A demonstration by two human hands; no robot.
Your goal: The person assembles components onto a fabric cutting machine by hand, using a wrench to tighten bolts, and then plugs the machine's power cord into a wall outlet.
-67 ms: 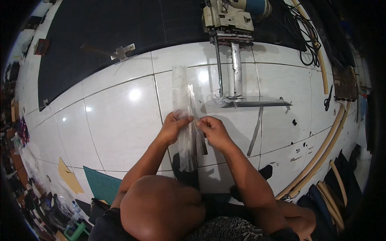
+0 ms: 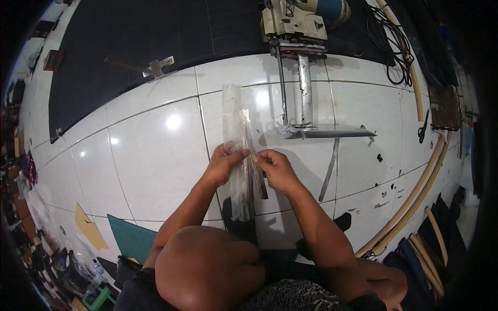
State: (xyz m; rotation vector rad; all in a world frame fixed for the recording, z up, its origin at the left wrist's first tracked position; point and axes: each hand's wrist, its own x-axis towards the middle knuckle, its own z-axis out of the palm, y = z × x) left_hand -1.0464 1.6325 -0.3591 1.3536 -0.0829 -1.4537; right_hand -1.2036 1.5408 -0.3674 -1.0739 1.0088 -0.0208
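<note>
A long, narrow clear plastic sleeve [image 2: 232,111] hangs upright in front of me, over the white tiled floor. My left hand [image 2: 220,165] is closed around its middle, thumb across the front. Beside the sleeve's right edge, thin shiny metal strips [image 2: 246,119] stick up and fan slightly apart; their darker lower ends [image 2: 263,189] show below my hands. My right hand [image 2: 276,168] pinches the strips between thumb and fingers, close to my left thumb. Whether the strips are partly inside the sleeve I cannot tell.
Ahead, a machine resembling an upright cloth cutter [image 2: 294,26] lies with its flat metal base plate [image 2: 337,132] toward me. A separate thin strip [image 2: 330,171] rests right of my hands. Black sheet [image 2: 140,36], scissors [image 2: 424,127], tan tubes [image 2: 415,194] and a green mat [image 2: 127,238] surround me.
</note>
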